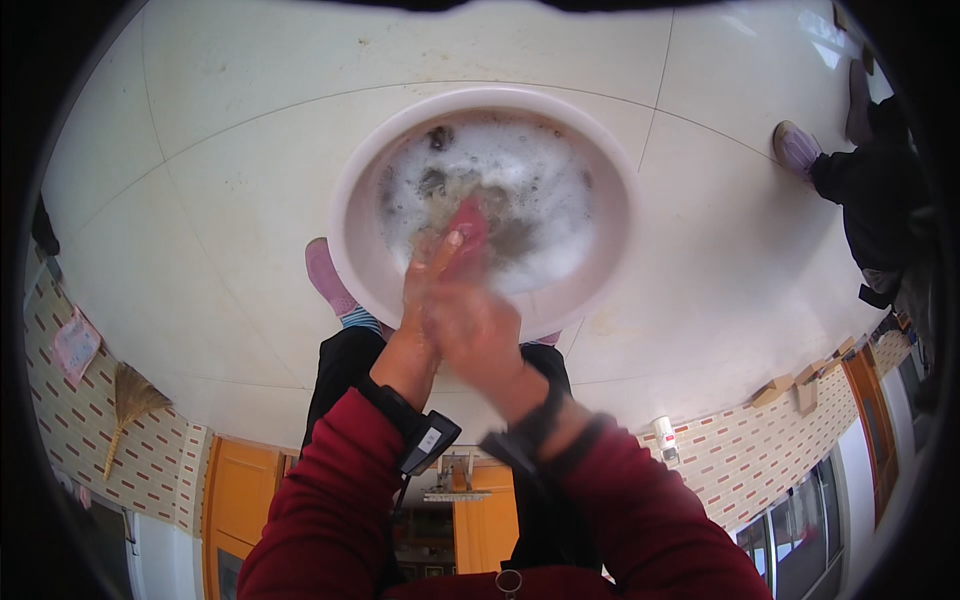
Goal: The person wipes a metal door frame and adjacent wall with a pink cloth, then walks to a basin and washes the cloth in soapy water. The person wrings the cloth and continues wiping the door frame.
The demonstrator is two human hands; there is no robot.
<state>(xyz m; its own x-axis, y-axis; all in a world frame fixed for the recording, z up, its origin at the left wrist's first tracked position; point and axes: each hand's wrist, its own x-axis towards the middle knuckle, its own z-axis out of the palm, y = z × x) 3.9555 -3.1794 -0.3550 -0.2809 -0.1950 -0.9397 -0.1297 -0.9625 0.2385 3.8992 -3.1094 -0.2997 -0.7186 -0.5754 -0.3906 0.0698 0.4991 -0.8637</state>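
A wet red cloth hangs from my hands over a pale pink plastic basin. My left hand holds the cloth, with one fingertip lying against it. Blurred by motion, my right hand is curled at the cloth's near end, pressed close to my left hand. White suds cover much of the murky grey water below. Dark patches show among the foam at the far left of the basin; what they are I cannot tell.
The basin stands on a pale tiled floor, between my feet in pink shoes. At the right is another person's leg and shoe. A straw broom leans on the brick-patterned wall. Cardboard boxes and a white container stand behind me.
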